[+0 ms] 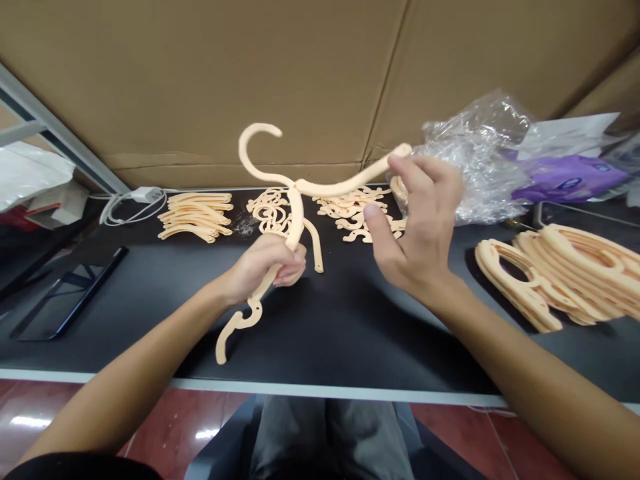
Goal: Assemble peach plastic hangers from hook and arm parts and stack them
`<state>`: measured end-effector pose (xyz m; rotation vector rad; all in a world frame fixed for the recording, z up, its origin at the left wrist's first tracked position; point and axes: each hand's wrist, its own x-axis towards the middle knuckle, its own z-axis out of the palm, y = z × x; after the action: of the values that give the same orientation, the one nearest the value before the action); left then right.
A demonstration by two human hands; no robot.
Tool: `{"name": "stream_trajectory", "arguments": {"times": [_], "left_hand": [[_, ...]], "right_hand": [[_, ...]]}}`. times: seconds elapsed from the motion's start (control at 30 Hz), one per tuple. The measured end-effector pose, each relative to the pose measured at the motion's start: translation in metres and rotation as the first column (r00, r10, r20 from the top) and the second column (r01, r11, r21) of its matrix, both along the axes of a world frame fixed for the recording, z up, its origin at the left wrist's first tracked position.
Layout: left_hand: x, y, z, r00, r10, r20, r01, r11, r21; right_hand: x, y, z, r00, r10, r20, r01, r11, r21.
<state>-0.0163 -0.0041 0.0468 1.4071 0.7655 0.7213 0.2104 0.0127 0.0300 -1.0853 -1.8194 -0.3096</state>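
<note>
A peach plastic hanger (300, 190) is held up over the black table (350, 333), its hook curling at the top left. My left hand (267, 267) is closed round the hanger's lower arm, whose notched end hangs toward the table's front edge. My right hand (417, 223) is up at the other arm's end, index fingertip touching it, thumb and fingers spread apart. A loose thin bar of the hanger dangles behind my left hand.
Piles of peach parts lie at the back: curved strips (196, 215), looped hooks (270, 210), small clips (357, 213). Stacked hanger bodies (565, 273) sit at right. A crumpled clear bag (480, 153) and purple packet (570, 177) lie behind. Cardboard wall (300, 73) backs the table.
</note>
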Motion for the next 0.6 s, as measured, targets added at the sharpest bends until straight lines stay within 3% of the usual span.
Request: {"name": "stream_trajectory", "arguments": {"times": [0.13, 0.23, 0.33, 0.4, 0.47, 0.53, 0.57, 0.6], "left_hand": [[-0.003, -0.001, 0.000, 0.980, -0.079, -0.182, 0.083, 0.996, 0.015], [-0.004, 0.000, 0.002, 0.927, -0.052, -0.372, 0.100, 0.989, 0.110], [-0.005, 0.002, 0.004, 0.866, 0.066, -0.496, 0.067, 0.967, 0.246], [-0.007, 0.003, 0.002, 0.810, 0.193, -0.554, 0.045, 0.921, 0.388], [-0.010, 0.006, -0.001, 0.714, 0.337, -0.614, 0.072, 0.837, 0.543], [-0.013, 0.010, -0.005, 0.611, 0.503, -0.611, 0.126, 0.701, 0.702], [-0.015, 0.011, -0.007, 0.579, 0.606, -0.546, 0.135, 0.589, 0.797], [-0.015, 0.011, -0.008, 0.567, 0.702, -0.430, 0.128, 0.441, 0.889]], "right_hand": [[0.006, 0.007, -0.003, 0.980, -0.096, 0.174, 0.083, 0.993, 0.086], [0.010, 0.014, -0.007, 0.969, -0.072, 0.236, 0.050, 0.994, 0.098], [0.011, 0.019, -0.011, 0.948, 0.025, 0.318, -0.043, 0.998, 0.052], [0.010, 0.020, -0.014, 0.934, 0.089, 0.347, -0.089, 0.996, -0.015], [0.007, 0.018, -0.017, 0.931, 0.149, 0.333, -0.126, 0.988, -0.092], [0.004, 0.016, -0.020, 0.936, 0.206, 0.285, -0.165, 0.973, -0.160], [0.003, 0.016, -0.021, 0.939, 0.228, 0.257, -0.185, 0.966, -0.181], [0.001, 0.015, -0.021, 0.941, 0.245, 0.233, -0.201, 0.960, -0.195]]}}
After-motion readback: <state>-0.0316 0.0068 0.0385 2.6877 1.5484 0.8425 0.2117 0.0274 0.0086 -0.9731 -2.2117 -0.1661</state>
